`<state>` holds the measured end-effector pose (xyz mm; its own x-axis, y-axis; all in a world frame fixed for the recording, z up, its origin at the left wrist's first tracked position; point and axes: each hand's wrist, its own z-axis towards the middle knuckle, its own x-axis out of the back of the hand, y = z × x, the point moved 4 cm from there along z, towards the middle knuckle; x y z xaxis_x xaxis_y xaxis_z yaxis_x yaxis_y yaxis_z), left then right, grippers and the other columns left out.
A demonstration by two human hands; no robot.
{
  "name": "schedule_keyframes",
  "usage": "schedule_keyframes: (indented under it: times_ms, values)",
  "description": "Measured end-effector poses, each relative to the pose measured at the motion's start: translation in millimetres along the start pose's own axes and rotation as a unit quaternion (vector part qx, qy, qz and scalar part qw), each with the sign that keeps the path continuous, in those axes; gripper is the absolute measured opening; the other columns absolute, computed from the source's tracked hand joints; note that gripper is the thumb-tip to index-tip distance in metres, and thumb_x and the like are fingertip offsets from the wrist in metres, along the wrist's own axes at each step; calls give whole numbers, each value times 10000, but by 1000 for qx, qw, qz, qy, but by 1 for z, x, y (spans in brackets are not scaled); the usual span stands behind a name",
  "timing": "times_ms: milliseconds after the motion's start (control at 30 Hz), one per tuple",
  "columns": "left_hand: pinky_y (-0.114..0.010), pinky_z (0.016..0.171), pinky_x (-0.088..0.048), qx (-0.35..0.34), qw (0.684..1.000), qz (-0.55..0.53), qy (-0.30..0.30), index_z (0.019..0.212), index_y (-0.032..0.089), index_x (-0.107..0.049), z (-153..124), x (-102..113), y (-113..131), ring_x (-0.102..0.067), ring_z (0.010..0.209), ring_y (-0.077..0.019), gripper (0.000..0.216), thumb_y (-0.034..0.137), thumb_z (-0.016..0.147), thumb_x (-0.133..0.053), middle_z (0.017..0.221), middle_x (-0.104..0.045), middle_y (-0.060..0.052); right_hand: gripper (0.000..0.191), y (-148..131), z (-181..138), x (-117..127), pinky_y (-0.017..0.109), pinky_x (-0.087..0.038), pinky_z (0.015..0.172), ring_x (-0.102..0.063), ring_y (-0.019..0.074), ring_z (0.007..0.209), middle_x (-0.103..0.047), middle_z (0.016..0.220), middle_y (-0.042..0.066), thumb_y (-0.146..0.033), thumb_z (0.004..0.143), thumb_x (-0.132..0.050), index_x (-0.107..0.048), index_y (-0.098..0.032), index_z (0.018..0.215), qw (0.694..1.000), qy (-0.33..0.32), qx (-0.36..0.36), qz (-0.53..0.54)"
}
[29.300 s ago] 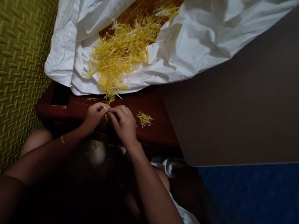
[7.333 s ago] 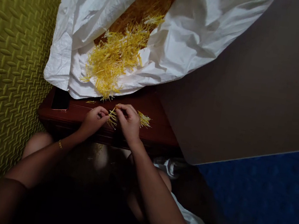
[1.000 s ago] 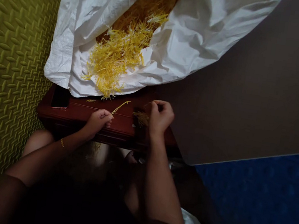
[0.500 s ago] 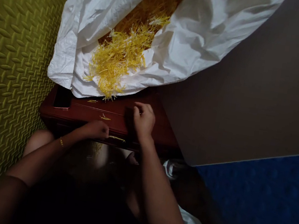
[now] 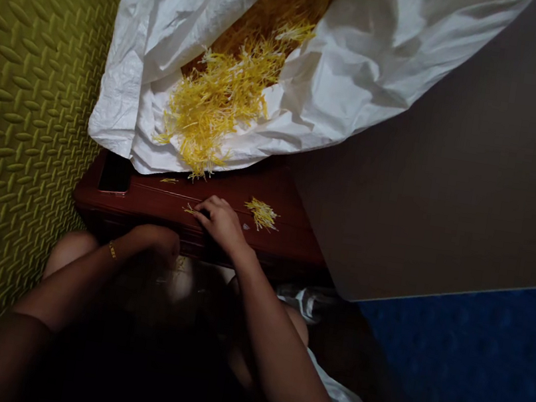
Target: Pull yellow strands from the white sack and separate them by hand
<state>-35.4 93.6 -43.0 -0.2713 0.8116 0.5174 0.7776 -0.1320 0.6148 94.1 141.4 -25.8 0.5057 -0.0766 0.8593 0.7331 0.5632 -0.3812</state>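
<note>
Right hand (image 5: 220,224) is lying open-ish on a dark red wooden bench (image 5: 147,200), fingertips right by a few loose yellow strands (image 5: 191,209), not really gripping anything. Left hand (image 5: 156,241) is curled at the bench's front edge, mostly in shadow, so can't tell if it's holding anything. Small yellow pile (image 5: 260,214) sits just to the right, and a much bigger heap (image 5: 211,112) lies on a crumpled white sack (image 5: 126,106). Green textured mat (image 5: 22,124) runs along the left, gray board (image 5: 431,151) on the right.
</note>
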Motion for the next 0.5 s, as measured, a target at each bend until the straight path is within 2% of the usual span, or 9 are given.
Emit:
schedule_keyframes:
  times_ms: [67,167,233,300,367,400,467,500]
  values:
    - [-212,450,-309,-25,1000,7,1,419,200,-621,1,0,-1,-424,372,-97,110,165,460,-717,406,-565,19,113,-2,1,0,305,-397,784,-538,194,860,-616,876,72,-235,833,-541,-649,-204,826,1000,1,-4,1]
    - [-204,430,-297,-35,998,-52,0,428,195,-609,-2,5,-1,-417,367,-94,186,289,451,-768,388,-541,18,113,-2,2,0,300,-394,765,-541,181,820,-623,840,60,-215,825,-533,-634,-200,776,999,13,-21,47]
    - [-215,437,-306,-36,996,-79,8,469,185,-620,-6,14,0,-423,378,-100,237,383,537,-732,430,-566,-1,110,2,2,0,296,-397,756,-553,170,795,-637,826,49,-230,814,-538,-630,-196,765,990,30,-51,124]
    - [-219,458,-311,-59,995,-67,50,520,176,-630,-10,29,3,-436,414,-102,266,412,638,-662,486,-584,-7,109,8,2,-1,288,-406,728,-563,155,754,-649,805,34,-263,789,-555,-634,-189,779,967,51,-101,228]
    - [-217,484,-308,-84,984,-51,150,545,165,-622,-13,49,4,-434,453,-100,297,408,714,-598,507,-566,-2,149,13,2,-4,270,-410,660,-554,136,671,-643,739,15,-305,751,-579,-639,-179,803,925,60,-154,342]
    - [-216,498,-309,-84,969,-50,227,554,159,-616,-15,60,2,-435,474,-101,307,402,738,-578,516,-555,-2,177,15,2,-6,259,-406,620,-539,124,622,-632,698,4,-323,728,-593,-639,-174,811,899,60,-176,396]
    - [-220,546,-331,-56,917,-39,392,612,153,-622,-20,78,-5,-469,541,-116,268,368,762,-564,581,-572,-14,235,17,2,-9,241,-398,567,-514,106,557,-618,652,-11,-356,686,-620,-636,-165,823,853,60,-205,477]
    - [-226,585,-352,-33,886,-22,461,663,153,-632,-23,83,-10,-501,597,-131,221,336,767,-565,648,-598,-28,259,18,2,-8,240,-400,559,-511,103,546,-620,651,-10,-369,673,-628,-635,-162,829,839,65,-212,497]
